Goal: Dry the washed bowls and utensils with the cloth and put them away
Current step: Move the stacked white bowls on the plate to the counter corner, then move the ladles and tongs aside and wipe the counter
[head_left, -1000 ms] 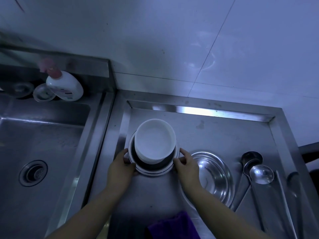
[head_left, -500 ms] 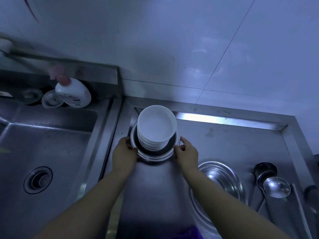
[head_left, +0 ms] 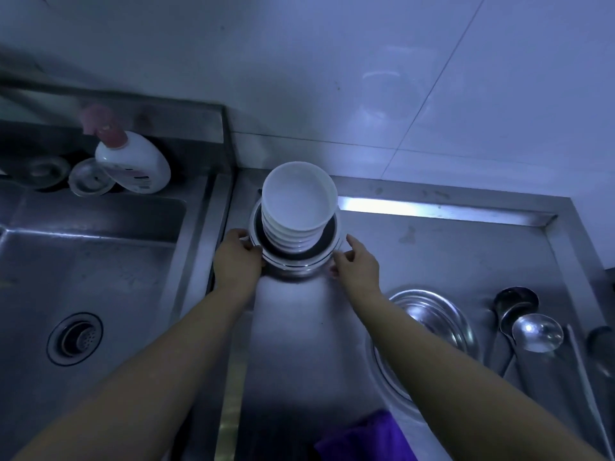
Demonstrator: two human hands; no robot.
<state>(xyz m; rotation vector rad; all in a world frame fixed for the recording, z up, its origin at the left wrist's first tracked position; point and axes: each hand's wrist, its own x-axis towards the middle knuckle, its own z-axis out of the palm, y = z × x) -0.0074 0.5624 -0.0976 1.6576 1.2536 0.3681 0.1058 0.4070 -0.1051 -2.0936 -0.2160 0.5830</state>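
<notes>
Between the fingers (head_left: pixel 248 249) sit glossy white bowls (head_left: pixel 296 207) on dark plates with shiny rims (head_left: pixel 293 259), over brushed steel counter (head_left: pixel 293 327); beside them, polished metal ladles (head_left: pixel 535 332) and soft purple cloth (head_left: pixel 366 439).

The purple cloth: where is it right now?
In the head view the purple cloth lies at the bottom edge of the draining board, between the two forearms, just left of the steel basin and untouched by either hand.

Hands beside stacked bowls (head_left: pixel 297 207)
</notes>
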